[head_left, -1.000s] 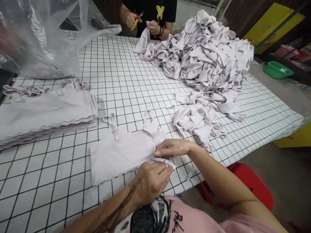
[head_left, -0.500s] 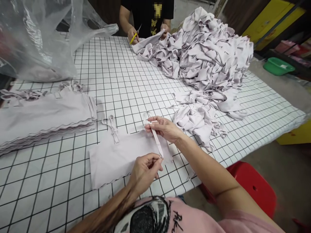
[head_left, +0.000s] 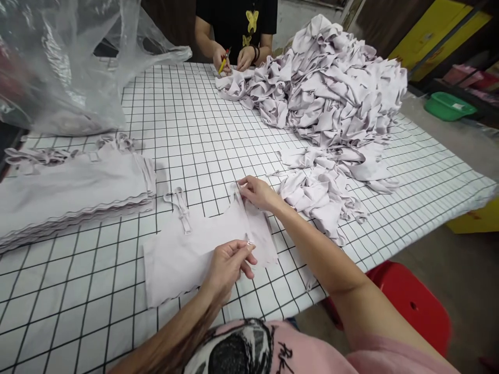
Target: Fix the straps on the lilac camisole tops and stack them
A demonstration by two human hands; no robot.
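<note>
A pale lilac camisole top [head_left: 195,254] with a scalloped lower edge lies flat in front of me. One shoulder strap [head_left: 181,210] is folded up at its left top corner. My left hand [head_left: 230,265] pinches the lower end of the other strap [head_left: 247,238] over the garment, thumb against forefinger. At the top right corner, my right hand [head_left: 257,193] has its fingertips closed on the upper part of that same strap. Between the hands the strap is thin and partly hard to make out against the fabric.
A neat stack of tops [head_left: 78,182] lies left, below a clear plastic bag [head_left: 74,67]. A large heap of crumpled tops [head_left: 339,83] covers the back right of the checked table [head_left: 175,130]. Across from me a person holds yellow-handled snips [head_left: 222,64]. A red stool [head_left: 417,301] stands lower right.
My right hand has moved up and slightly away, and my left hand slightly left, with the strap now lower over the fabric. The person opposite has drawn both hands together.
</note>
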